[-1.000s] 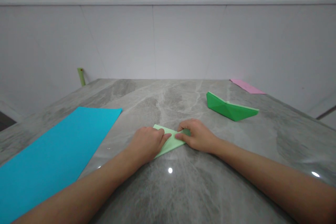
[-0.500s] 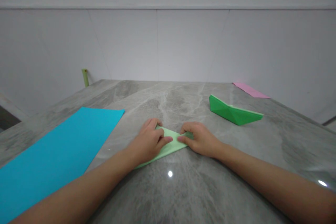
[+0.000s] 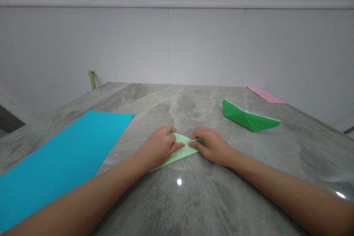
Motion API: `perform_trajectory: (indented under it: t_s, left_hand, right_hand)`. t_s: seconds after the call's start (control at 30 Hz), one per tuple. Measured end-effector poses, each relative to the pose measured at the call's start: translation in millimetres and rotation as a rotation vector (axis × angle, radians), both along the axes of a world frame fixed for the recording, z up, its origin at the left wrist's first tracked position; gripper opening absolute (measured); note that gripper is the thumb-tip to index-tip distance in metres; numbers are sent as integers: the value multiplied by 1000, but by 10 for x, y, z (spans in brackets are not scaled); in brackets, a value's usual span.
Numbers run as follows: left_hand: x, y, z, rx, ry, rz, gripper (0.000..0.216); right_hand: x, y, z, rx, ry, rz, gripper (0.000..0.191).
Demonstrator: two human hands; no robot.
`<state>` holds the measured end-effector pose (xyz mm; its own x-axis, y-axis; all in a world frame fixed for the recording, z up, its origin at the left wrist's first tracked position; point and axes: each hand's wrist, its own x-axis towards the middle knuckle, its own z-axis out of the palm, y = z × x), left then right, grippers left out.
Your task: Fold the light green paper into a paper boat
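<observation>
A pale green folded sheet of paper point(image 3: 181, 153) lies on the grey marbled tabletop in front of me, partly covered by both hands. My left hand point(image 3: 163, 147) grips its left part, fingers curled over the far edge and thumb pressed flat toward the middle. At the right end, my right hand point(image 3: 209, 144) pinches the paper between thumb and bent fingers. The two thumb tips are close together but apart. Beyond my right hand stands a darker green folded paper boat point(image 3: 250, 117), touched by neither hand.
A large blue sheet point(image 3: 69, 151) covers the table's left side, near my left forearm. Pink paper point(image 3: 267, 95) rests at the far right edge. The marbled table point(image 3: 155, 99) meets a white wall behind, where a green strip point(image 3: 92, 79) shows at the left.
The whole view has shifted slightly, so things appear a little farther right. Both hands keep their hold on the pale green paper, with hardly any change in pose.
</observation>
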<state>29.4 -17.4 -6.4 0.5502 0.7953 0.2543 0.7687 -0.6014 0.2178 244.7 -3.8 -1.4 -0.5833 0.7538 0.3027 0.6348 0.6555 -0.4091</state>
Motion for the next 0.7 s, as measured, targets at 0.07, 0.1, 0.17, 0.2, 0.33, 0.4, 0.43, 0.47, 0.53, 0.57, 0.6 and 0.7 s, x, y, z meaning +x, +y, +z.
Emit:
perform_trajectory:
  t_s: [0.07,0.1,0.17,0.2,0.33,0.4,0.43,0.47,0.53,0.57,0.6,0.7]
  left_hand:
    - [2,1,2,-3,-10,-2,39]
    - [2,0,4,-1,-20,0,38]
    - [0,-7,17,6,-51,2,35]
    - [-2,-14,29,6,-68,1,34]
    - [-3,-73,102,-32,-72,-23,29]
    - [1,-126,138,-53,-35,-38,30]
    - [4,-154,152,-54,-16,-51,32]
    - [6,-180,163,-62,3,-68,34]
    - [14,-225,173,-91,20,-73,35]
    - [21,-242,175,-103,26,-71,35]
    - [31,-258,174,-111,34,-72,34]
    - [74,-301,176,-129,14,-34,32]
  right_hand:
    - [3,-3,-2,-6,6,0,10]
    - [3,-4,0,-6,9,0,9]
    - [4,-2,6,-1,19,5,8]
    - [5,0,10,2,23,6,8]
    - [30,1,17,-3,37,22,6]
    - [52,0,14,-12,57,46,7]
    - [63,2,11,-23,69,62,8]
    - [73,6,7,-32,82,75,9]
    - [88,21,-1,-49,105,63,10]
    - [93,31,-5,-50,109,50,11]
    - [95,41,-8,-47,114,34,10]
    - [96,65,-13,-50,136,2,6]
